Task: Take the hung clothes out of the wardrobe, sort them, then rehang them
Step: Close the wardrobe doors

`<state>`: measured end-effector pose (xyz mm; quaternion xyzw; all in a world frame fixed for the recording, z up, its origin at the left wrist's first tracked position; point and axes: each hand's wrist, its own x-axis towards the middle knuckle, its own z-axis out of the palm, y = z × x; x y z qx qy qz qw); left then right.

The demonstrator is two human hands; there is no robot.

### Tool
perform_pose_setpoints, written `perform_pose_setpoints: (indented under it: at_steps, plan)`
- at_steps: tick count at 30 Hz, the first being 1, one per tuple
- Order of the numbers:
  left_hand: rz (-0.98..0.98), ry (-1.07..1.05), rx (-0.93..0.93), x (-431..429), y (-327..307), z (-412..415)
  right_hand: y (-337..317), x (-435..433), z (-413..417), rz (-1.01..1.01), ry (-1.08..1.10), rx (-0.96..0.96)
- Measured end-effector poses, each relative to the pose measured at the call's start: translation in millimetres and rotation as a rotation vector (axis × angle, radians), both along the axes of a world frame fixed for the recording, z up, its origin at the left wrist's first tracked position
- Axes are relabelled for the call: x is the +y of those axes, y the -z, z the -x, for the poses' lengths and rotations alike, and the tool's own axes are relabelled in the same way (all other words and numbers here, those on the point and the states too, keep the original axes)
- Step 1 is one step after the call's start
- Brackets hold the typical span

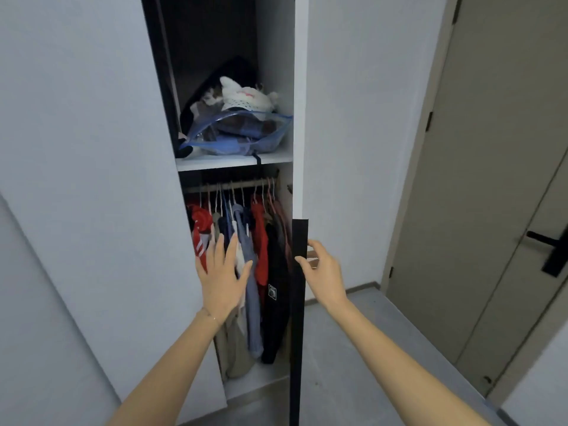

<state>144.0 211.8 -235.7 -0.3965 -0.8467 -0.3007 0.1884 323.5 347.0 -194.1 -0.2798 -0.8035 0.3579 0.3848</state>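
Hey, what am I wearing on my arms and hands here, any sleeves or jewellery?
Both forearms are bare, with no sleeves in view. The left hand has a thin bracelet at its wrist. The right hand shows no watch, band or glove. Rings are too small to tell.

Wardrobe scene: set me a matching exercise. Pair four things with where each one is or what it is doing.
Things:
1. left hand
2. right hand
3. clear storage bag
4. black lever handle

Places or states:
A. on the upper shelf
B. gripping the edge of the wardrobe door
C. fingers spread, at the hung clothes
D. on the beige room door

Pairs: 1-C, 2-B, 3-A, 4-D.
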Motion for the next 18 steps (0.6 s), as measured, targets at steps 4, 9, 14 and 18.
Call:
perform_pose_setpoints:
  at_steps: [4, 9, 14, 18]
  plan:
    - [0.007, -0.085, 0.009, -26.4, -1.2, 32.2, 0.7, -21.3, 49.3, -0.102, -0.094, -0.082]
    - [-0.014, -0.173, -0.005, -53.3, 1.9, 77.3, -3.4, -49.0, 115.0, -0.157, -0.195, -0.143]
    - [-0.022, -0.218, 0.010, -75.9, 3.5, 139.8, -2.2, -61.0, 187.5, -0.208, -0.202, -0.170]
    - [-0.013, -0.242, 0.028, -85.3, 1.9, 191.0, -0.1, -59.0, 229.5, -0.299, -0.149, -0.221]
